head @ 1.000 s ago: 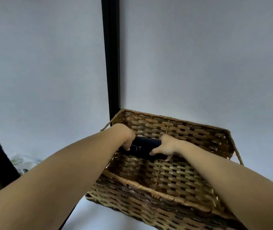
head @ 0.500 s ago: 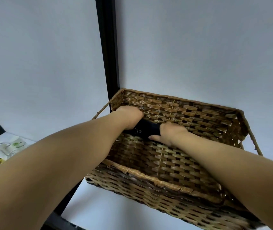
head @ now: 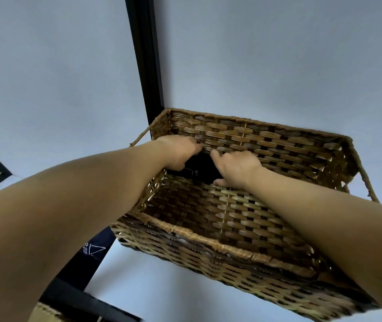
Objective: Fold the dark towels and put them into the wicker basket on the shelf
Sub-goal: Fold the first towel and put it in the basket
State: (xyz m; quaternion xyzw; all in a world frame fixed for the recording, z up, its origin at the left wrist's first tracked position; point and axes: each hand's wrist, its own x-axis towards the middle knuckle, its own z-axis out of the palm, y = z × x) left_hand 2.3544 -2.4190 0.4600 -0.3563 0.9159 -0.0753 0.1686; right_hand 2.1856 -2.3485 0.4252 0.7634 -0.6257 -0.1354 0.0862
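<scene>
Head view: a rectangular wicker basket [head: 243,219] fills the middle of the frame, woven in flat tan and dark brown strips that make a chequered pattern on its floor and walls. Its rim is bound in a thicker twisted cord, and a thin rope handle loops from each short end. It sits on a pale, smooth shelf [head: 166,289] edged by a black frame bar, with a black post [head: 146,66] rising behind the basket's far left corner against a plain grey-white wall [head: 266,54].

Both bare forearms reach over the near rim into the basket. A folded dark towel [head: 202,167], soft and matte with small white markings on its near face, lies in the far left corner against the back wall. The left hand [head: 179,151] is on the towel's left end, fingers curled down over it, grasping it. The right hand [head: 236,168] covers the towel's right end, its fingers bent over the top and its thumb lying low at the basket floor, so it too grips the cloth.

Below the left forearm, another dark towel [head: 92,249] with a white line emblem shows beside the basket's near left corner. At the bottom left a tan woven edge [head: 43,312] peeks out below the black bar. Small objects at the far left are too blurred to tell.
</scene>
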